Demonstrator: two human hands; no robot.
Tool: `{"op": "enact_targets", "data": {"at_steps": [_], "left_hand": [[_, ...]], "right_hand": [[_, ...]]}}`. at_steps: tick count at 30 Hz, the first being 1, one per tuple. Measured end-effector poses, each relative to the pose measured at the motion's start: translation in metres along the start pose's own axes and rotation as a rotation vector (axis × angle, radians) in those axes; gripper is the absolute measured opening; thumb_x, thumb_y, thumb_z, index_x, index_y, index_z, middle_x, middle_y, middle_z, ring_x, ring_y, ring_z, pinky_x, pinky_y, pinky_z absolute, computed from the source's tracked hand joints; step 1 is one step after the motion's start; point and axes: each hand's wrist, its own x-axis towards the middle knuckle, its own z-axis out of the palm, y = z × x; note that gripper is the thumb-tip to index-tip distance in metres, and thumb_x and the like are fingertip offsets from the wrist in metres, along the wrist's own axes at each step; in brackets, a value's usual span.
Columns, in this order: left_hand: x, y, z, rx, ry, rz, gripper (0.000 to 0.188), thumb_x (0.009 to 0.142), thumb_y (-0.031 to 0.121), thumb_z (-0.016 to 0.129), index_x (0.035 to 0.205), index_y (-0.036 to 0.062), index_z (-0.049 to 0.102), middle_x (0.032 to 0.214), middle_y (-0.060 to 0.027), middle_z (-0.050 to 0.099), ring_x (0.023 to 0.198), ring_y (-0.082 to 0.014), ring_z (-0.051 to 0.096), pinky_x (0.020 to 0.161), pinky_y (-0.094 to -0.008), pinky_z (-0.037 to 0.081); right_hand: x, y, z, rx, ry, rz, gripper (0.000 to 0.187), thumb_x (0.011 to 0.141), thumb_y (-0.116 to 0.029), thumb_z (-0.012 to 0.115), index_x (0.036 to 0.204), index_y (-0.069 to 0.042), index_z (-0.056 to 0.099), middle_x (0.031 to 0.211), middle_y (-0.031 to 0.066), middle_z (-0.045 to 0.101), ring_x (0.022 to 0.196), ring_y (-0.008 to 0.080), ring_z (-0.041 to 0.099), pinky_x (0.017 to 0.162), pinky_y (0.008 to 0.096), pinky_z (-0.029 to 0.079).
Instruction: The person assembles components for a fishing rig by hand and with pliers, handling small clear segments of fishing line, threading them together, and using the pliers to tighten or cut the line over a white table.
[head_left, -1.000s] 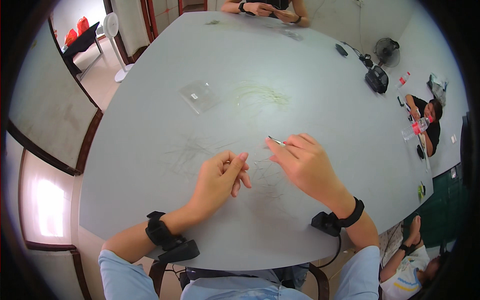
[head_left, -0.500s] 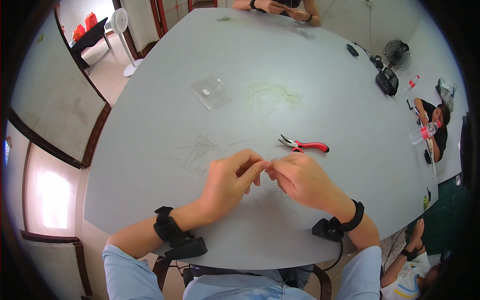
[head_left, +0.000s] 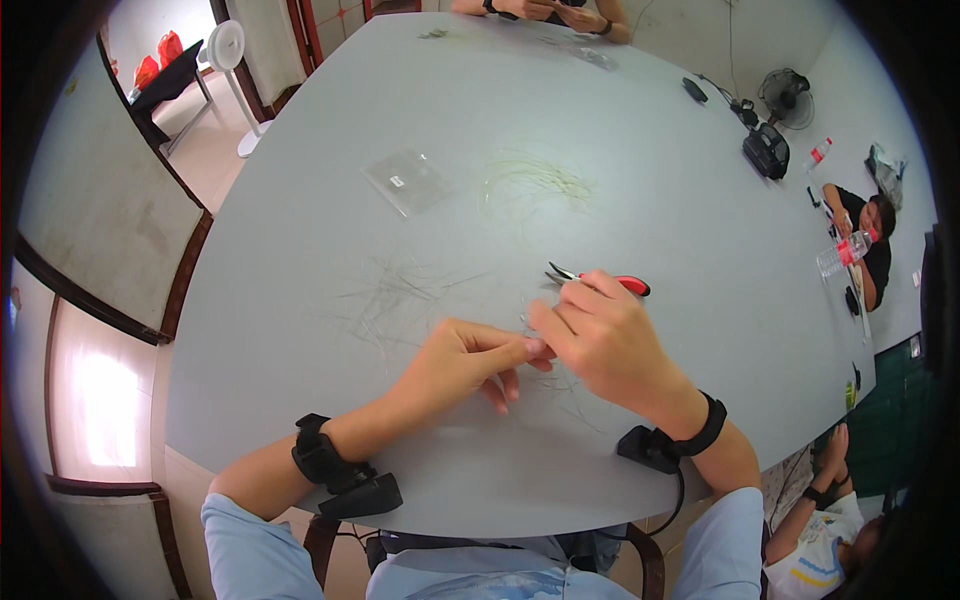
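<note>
My left hand (head_left: 465,362) is closed in a pinch of thumb and index finger, its other fingers loosely curled below. Just to its right, my right hand (head_left: 612,350) has its fingers bent and closed, the tips close to the left thumb. Whatever lies between the fingertips is too small to make out. Beyond the right hand lie bent-nose pliers (head_left: 632,285) with red and black handles, partly covered by that hand. Thin dark wire pieces (head_left: 400,285) are scattered left of the pliers, and a few more fine strands (head_left: 572,393) lie beneath the right hand.
Farther off on the grey table (head_left: 270,260) are a clear plastic bag (head_left: 408,182) and a bundle of pale greenish strands (head_left: 545,178). A black case (head_left: 766,152) and a bottle (head_left: 845,252) stand toward the right. Other people sit at the far side and right.
My right hand has risen and turned, now covering part of the pliers. My left hand has dropped slightly, with its lower fingers more extended. The whole view has shifted a little.
</note>
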Motion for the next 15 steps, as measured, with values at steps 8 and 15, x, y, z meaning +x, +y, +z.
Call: {"op": "enact_targets", "data": {"at_steps": [8, 15], "left_hand": [[0.001, -0.002, 0.000, -0.079, 0.176, 0.135, 0.027, 0.091, 0.023, 0.054, 0.092, -0.0008, 0.066, 0.085, -0.0056, 0.063, 0.054, -0.0078, 0.049, 0.048, -0.0238, 0.046], [-0.001, -0.003, 0.002, 0.069, 0.177, 0.259, 0.024, 0.091, 0.020, 0.053, 0.089, 0.0001, 0.067, 0.083, -0.0050, 0.063, 0.052, -0.0066, 0.050, 0.046, -0.0219, 0.043]], "right_hand": [[0.015, 0.000, -0.007, 0.143, 0.332, 0.315, 0.016, 0.072, -0.005, 0.062, 0.088, -0.003, 0.063, 0.074, 0.0055, 0.057, 0.072, 0.0217, 0.051, 0.063, 0.0316, 0.042], [0.007, -0.007, -0.015, 1.058, 0.002, 0.778, 0.014, 0.082, -0.009, 0.061, 0.090, 0.001, 0.065, 0.078, 0.0028, 0.062, 0.073, 0.0108, 0.055, 0.061, 0.0259, 0.041]]}}
